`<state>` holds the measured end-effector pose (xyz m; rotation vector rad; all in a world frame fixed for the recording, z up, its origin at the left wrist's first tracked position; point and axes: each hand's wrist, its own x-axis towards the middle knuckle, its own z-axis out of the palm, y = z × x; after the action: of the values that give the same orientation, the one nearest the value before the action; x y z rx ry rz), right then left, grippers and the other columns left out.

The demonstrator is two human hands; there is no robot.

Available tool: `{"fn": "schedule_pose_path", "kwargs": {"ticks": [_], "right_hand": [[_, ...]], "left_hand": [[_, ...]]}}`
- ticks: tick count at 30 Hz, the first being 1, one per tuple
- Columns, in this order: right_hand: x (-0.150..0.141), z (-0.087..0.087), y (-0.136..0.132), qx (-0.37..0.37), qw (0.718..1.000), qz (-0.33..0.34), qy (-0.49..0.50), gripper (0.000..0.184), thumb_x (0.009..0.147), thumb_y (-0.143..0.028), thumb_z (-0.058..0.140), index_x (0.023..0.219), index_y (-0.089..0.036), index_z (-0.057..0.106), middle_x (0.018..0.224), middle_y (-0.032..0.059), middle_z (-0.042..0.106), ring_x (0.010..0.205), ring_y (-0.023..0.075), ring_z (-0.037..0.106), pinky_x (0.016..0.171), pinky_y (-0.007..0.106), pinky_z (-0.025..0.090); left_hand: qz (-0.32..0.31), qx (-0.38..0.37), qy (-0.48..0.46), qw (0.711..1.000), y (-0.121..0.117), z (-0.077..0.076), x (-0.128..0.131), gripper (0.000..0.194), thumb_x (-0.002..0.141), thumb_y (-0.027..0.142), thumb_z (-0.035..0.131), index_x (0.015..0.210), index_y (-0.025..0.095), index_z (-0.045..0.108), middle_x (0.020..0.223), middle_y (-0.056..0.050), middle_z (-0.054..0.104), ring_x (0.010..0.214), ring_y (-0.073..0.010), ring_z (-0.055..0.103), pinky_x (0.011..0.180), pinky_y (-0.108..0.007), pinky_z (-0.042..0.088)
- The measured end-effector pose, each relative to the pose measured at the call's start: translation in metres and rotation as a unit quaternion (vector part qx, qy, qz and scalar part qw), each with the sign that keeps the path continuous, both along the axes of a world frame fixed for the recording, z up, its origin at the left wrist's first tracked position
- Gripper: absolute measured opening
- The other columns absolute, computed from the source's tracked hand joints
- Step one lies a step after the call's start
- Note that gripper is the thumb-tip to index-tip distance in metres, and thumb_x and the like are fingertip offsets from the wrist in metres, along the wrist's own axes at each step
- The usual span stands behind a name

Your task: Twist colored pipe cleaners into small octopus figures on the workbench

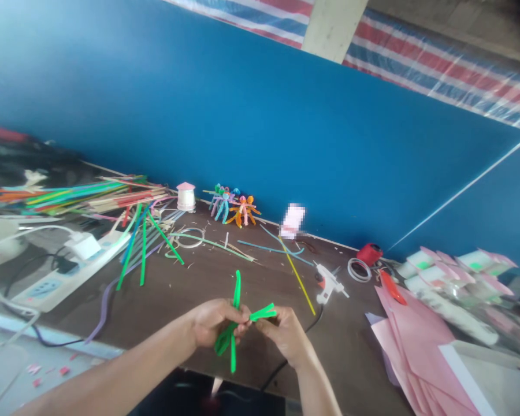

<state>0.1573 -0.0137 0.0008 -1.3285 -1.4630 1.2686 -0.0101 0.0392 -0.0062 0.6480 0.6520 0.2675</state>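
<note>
Near the table's front edge, my left hand [219, 322] is closed around a bundle of green pipe cleaners [237, 289]. One end sticks up above the fingers, another hangs below, and a looped part shows under the palm. My right hand [282, 332] pinches close beside it, with short green ends [263, 312] pointing up to the right from between the two hands. The fingertips of both hands nearly meet, and the exact joint between the green pieces is hidden by the fingers.
A power strip [54, 277] and a heap of coloured pipe cleaners [78, 193] lie at the left. Small pipe-cleaner figures [242, 212] stand at the back. A glue gun [329, 283], its cord, a yellow pipe cleaner [297, 274] and pink sheets [409, 346] are to the right.
</note>
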Motion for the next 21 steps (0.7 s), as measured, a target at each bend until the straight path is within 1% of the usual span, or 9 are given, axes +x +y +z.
{"fn": "schedule_pose_path", "kwargs": {"ticks": [1, 3, 6, 8, 9, 11, 13, 17, 21], "right_hand": [[0.002, -0.001, 0.002, 0.000, 1.000, 0.004, -0.002, 0.021, 0.068, -0.036, 0.063, 0.064, -0.015, 0.066, 0.054, -0.0021, 0.057, 0.053, 0.0106, 0.050, 0.053, 0.021, 0.037], [0.005, -0.006, 0.005, 0.005, 1.000, -0.018, -0.016, 0.020, 0.064, -0.031, 0.066, 0.076, -0.015, 0.066, 0.062, -0.0004, 0.060, 0.058, 0.0122, 0.053, 0.056, 0.022, 0.039], [0.007, -0.017, 0.009, 0.053, 0.985, -0.158, -0.040, 0.039, 0.059, -0.026, 0.067, 0.096, -0.016, 0.060, 0.083, 0.0040, 0.061, 0.068, 0.0144, 0.055, 0.060, 0.023, 0.042], [0.007, -0.025, 0.010, 0.086, 0.963, -0.251, -0.039, 0.035, 0.062, -0.029, 0.064, 0.094, -0.016, 0.057, 0.085, 0.0047, 0.059, 0.068, 0.0142, 0.055, 0.060, 0.023, 0.042], [0.006, -0.028, 0.009, 0.087, 0.959, -0.270, -0.028, 0.028, 0.064, -0.031, 0.062, 0.087, -0.016, 0.057, 0.079, 0.0033, 0.058, 0.064, 0.0134, 0.054, 0.057, 0.023, 0.041], [0.003, -0.031, 0.007, 0.056, 0.966, -0.254, 0.013, 0.020, 0.070, -0.036, 0.057, 0.073, -0.016, 0.056, 0.060, -0.0014, 0.052, 0.052, 0.0110, 0.048, 0.050, 0.022, 0.038], [-0.001, -0.030, 0.004, 0.007, 0.976, -0.210, 0.060, 0.026, 0.073, -0.040, 0.054, 0.065, -0.015, 0.055, 0.051, -0.0035, 0.047, 0.044, 0.0092, 0.044, 0.045, 0.021, 0.035], [-0.006, -0.022, 0.001, -0.050, 0.978, -0.172, 0.107, 0.034, 0.073, -0.046, 0.054, 0.067, -0.013, 0.060, 0.055, -0.0005, 0.053, 0.043, 0.0091, 0.046, 0.044, 0.021, 0.034], [-0.006, -0.021, 0.003, -0.058, 0.978, -0.157, 0.127, 0.036, 0.074, -0.047, 0.054, 0.070, -0.012, 0.064, 0.059, 0.0021, 0.058, 0.045, 0.0088, 0.048, 0.045, 0.020, 0.033]], "left_hand": [[-0.028, -0.023, -0.005, 0.999, 0.001, -0.002, 0.000, 0.017, 0.049, 0.020, 0.067, 0.057, 0.013, 0.054, 0.046, 0.003, 0.048, 0.044, -0.0072, 0.043, 0.050, -0.023, 0.038], [-0.030, 0.002, 0.000, 1.000, 0.001, -0.004, 0.001, 0.016, 0.049, 0.020, 0.067, 0.055, 0.012, 0.054, 0.044, 0.002, 0.048, 0.042, -0.0074, 0.043, 0.049, -0.023, 0.038], [0.071, 0.086, 0.027, 0.993, 0.002, -0.005, 0.005, 0.018, 0.052, 0.021, 0.069, 0.056, 0.012, 0.054, 0.045, 0.001, 0.052, 0.045, -0.0082, 0.046, 0.049, -0.022, 0.037], [0.127, 0.100, 0.036, 0.986, 0.003, -0.006, 0.007, 0.019, 0.055, 0.022, 0.070, 0.060, 0.012, 0.055, 0.049, 0.001, 0.055, 0.049, -0.0088, 0.049, 0.052, -0.022, 0.038], [0.141, 0.091, 0.036, 0.985, 0.004, -0.007, 0.007, 0.020, 0.056, 0.023, 0.070, 0.063, 0.012, 0.055, 0.052, 0.001, 0.057, 0.050, -0.0092, 0.050, 0.053, -0.022, 0.039], [0.146, 0.054, 0.032, 0.987, 0.006, -0.008, 0.007, 0.020, 0.061, 0.026, 0.068, 0.070, 0.012, 0.056, 0.058, -0.001, 0.060, 0.054, -0.0103, 0.053, 0.054, -0.023, 0.040], [0.134, 0.005, 0.016, 0.991, 0.007, -0.009, 0.007, 0.020, 0.067, 0.029, 0.062, 0.075, 0.012, 0.056, 0.063, -0.003, 0.061, 0.056, -0.0118, 0.054, 0.055, -0.025, 0.041], [0.083, -0.055, -0.030, 0.995, 0.011, -0.011, 0.007, 0.022, 0.073, 0.032, 0.053, 0.075, 0.011, 0.057, 0.067, -0.004, 0.061, 0.058, -0.0131, 0.054, 0.056, -0.027, 0.042], [0.072, -0.034, -0.021, 0.997, 0.010, -0.011, 0.007, 0.028, 0.071, 0.037, 0.056, 0.079, 0.010, 0.059, 0.070, -0.005, 0.062, 0.062, -0.0139, 0.055, 0.055, -0.024, 0.040]]}}
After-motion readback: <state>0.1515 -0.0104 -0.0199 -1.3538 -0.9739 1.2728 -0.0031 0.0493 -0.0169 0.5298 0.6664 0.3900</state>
